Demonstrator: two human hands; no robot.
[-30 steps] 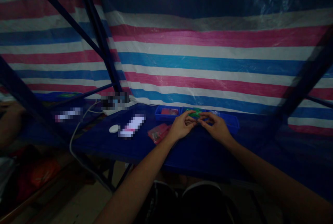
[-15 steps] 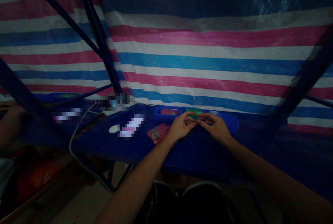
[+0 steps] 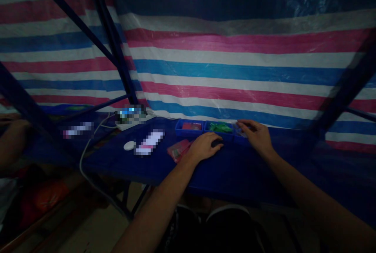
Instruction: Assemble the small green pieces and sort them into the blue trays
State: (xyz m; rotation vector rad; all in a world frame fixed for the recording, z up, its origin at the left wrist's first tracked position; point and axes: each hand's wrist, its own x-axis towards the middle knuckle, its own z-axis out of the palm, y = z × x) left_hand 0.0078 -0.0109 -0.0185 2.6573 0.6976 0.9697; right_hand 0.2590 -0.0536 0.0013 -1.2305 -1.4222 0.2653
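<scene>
My left hand [image 3: 205,146] rests low over the blue table [image 3: 229,174], its fingers curved and apart from the thumb, with nothing visible between them. Beside its wrist lie red-and-clear plastic packets [image 3: 178,150]. My right hand [image 3: 257,137] is at the right-hand blue bin [image 3: 240,138], fingertips pinched together at small clear or whitish pieces [image 3: 237,124]; what they hold is too small to make out. Bright green pieces [image 3: 220,127] fill the middle bin [image 3: 219,137]. The left bin [image 3: 179,131] holds reddish packets [image 3: 192,126].
A phone [image 3: 150,142] and a round white object [image 3: 129,145] lie on the left. Behind them is a white power strip [image 3: 133,121] with a hanging cable [image 3: 83,157]. Blue metal posts [image 3: 113,37] frame striped sheeting [image 3: 235,69]. Another person's arm [image 3: 13,139] shows far left.
My hands were together in front of the bins and have parted. The right moved rightward to the right bin; the left dropped slightly, its fingers opening. The green pieces are now uncovered.
</scene>
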